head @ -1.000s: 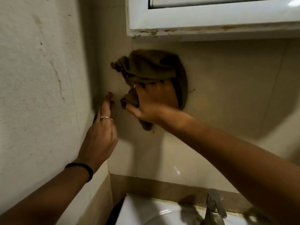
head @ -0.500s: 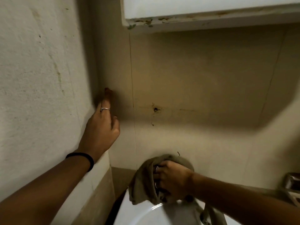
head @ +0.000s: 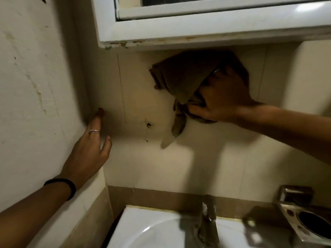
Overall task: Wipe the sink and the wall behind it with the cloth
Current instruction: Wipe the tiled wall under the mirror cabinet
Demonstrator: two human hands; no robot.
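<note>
A brown cloth [head: 180, 77] is pressed against the beige tiled wall [head: 206, 158] just under the white window frame [head: 197, 27], high above the sink [head: 152, 230]. It is gripped by the right hand [head: 222, 97], whose fingers are curled into its bunched folds, while a loose tail is left hanging below the hand. The left hand [head: 87, 151] is laid flat, fingers straight, against the side wall [head: 32, 104] near the corner; a ring [head: 94, 130] is worn on one finger and a dark band [head: 69, 187] at the wrist. Between the two hands, a small dark hole [head: 148, 124] is seen in the tile, with faint streaks below it. A brown tile border [head: 161, 198] is set along the wall just above the white basin. A metal faucet [head: 207, 221] is mounted at the basin's back edge, directly beneath the cloth's side of the wall. A metal holder [head: 304, 217] with a round opening is fixed at the far right, beside the faucet
</note>
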